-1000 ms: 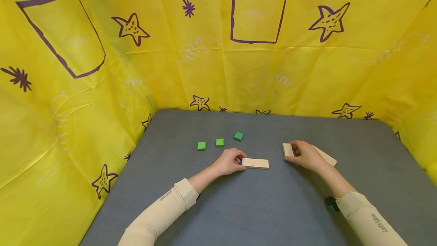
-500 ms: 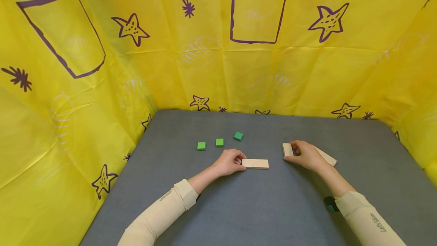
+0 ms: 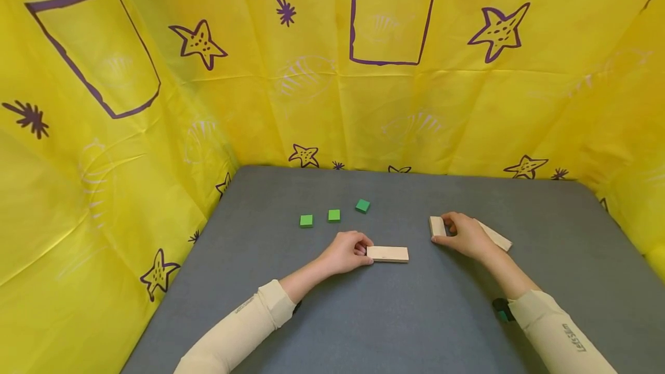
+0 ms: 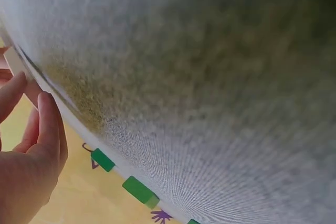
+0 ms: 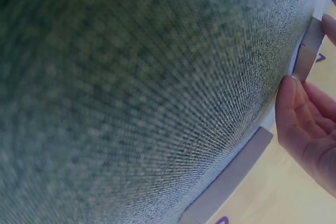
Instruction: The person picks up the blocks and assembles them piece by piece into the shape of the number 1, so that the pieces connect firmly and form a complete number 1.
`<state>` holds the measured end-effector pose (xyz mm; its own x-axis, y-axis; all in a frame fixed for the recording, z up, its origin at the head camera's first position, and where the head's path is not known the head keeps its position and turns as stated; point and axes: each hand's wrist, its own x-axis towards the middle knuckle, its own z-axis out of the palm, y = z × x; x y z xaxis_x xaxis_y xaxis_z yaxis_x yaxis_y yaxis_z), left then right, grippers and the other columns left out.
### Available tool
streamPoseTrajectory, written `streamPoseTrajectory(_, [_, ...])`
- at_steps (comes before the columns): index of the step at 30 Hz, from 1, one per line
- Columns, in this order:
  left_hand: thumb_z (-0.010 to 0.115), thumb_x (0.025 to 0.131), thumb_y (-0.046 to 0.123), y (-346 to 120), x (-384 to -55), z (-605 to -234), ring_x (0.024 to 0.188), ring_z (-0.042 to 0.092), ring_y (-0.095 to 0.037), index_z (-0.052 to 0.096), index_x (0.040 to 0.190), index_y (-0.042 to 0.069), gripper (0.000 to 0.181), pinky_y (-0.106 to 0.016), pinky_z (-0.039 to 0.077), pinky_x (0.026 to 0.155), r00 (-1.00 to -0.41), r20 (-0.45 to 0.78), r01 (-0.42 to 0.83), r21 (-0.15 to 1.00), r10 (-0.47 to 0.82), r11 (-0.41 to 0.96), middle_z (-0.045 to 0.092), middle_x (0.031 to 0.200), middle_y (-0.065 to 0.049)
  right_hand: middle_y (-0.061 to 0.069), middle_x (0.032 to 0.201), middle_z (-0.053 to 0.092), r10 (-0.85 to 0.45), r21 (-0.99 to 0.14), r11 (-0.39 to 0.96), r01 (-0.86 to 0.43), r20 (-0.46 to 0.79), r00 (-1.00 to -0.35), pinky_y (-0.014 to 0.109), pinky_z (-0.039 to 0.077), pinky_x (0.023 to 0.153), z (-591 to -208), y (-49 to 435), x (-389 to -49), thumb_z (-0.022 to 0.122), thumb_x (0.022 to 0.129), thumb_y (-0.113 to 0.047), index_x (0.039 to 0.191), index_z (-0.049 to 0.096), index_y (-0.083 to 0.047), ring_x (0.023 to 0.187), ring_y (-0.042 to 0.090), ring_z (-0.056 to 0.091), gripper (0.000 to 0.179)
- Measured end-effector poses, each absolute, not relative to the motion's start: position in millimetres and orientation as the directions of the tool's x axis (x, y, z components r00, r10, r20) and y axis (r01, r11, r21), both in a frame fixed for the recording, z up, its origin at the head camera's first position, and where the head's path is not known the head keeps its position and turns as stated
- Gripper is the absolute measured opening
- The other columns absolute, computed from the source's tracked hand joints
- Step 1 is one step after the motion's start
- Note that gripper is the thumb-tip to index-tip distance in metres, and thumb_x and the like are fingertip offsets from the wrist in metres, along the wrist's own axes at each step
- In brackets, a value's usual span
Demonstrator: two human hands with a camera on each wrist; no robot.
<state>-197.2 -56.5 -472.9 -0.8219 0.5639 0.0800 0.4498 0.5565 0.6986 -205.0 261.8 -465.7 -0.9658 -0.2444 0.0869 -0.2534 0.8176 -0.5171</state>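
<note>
1. Pinching the left end of a wooden block (image 3: 388, 254), the left hand (image 3: 347, 253) sits in the head frame's lower middle.
2. Apart from it, right of centre, the right hand (image 3: 467, 236) grips a second block (image 3: 438, 227).
3. Green blocks (image 3: 334, 216) lie below centre.

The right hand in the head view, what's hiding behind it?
A pale wooden block lies on the grey surface behind the right hand, with one end poking out. In that view, the hand covers its other end, so that bit can't be seen there.
</note>
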Motion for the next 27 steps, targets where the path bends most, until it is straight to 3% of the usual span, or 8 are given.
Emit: streamPoseTrajectory(27, [0.083,0.077,0.008,-68.8,-147.5,-470.8,0.075,0.059,-0.006,0.070,0.098,0.003,0.025,-0.015,0.050,0.069,-0.810,0.006,0.387,0.756,0.586,0.528,0.060,0.084,0.001,0.022,0.100,0.063,-0.226,-0.526,0.819,-0.229,0.071,-0.972,0.051,0.049,0.078,-466.0,261.6,-204.2,0.081,0.080,-0.028,0.116,0.057,0.011,0.086,0.034,0.059,0.058])
